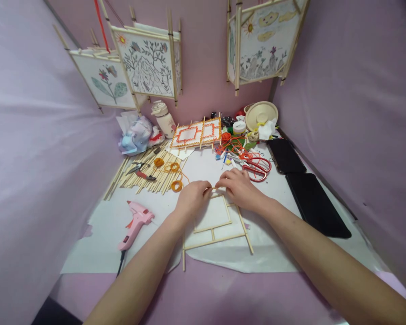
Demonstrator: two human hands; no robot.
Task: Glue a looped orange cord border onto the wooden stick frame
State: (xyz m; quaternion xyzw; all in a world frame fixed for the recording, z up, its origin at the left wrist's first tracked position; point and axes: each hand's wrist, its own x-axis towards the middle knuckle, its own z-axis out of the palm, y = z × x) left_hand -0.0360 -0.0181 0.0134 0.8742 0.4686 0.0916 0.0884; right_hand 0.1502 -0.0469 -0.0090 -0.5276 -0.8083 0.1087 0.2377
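A frame of thin wooden sticks with white paper panels (214, 221) lies flat on a white sheet (155, 243) in front of me. My left hand (192, 198) and my right hand (238, 187) meet at the frame's far edge. Both have fingers pinched together on a short stick piece there. The fingertips nearly touch each other. What lies under the palms is hidden.
A pink glue gun (135, 223) lies at the left. A pile of bamboo sticks (149, 174) with pliers and orange cord sits behind it. Red scissors (257, 168), two black tablets (311, 198), an orange-trimmed panel (196, 133) and hanging paper lanterns (149, 63) stand further back.
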